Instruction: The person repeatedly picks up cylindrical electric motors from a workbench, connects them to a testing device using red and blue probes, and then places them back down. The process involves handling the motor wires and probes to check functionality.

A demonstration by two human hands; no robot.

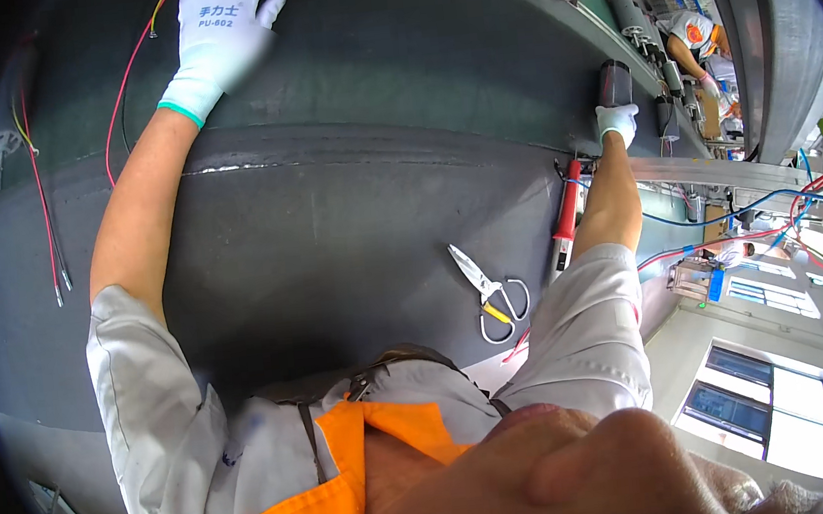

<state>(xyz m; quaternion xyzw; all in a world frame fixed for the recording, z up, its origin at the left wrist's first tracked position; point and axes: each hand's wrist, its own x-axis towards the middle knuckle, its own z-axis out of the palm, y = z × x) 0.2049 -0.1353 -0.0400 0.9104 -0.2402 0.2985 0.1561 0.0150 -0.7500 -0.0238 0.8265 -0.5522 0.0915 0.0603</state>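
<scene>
My left hand (223, 32), in a white glove with a green cuff, reaches to the far left; the upper edge cuts off its fingertips. Its thumb is bent away from the fingers, and a sliver of something dark shows between them. At the far right my gloved right hand (618, 122) is closed around the near end of a dark cylindrical motor (615, 84). Scissors (478, 275) with a yellow band on one handle lie on the dark mat (330, 235). Left of my right forearm is a red-and-white handheld tool (568, 207).
A motor (2, 138) with a shaft stands at the far left, near red and yellow wires (41, 194). More motors (628, 13) line the right side beyond a metal frame (776, 33). Blue and red cables (725, 217) hang there. Another person (693, 37) works farther back.
</scene>
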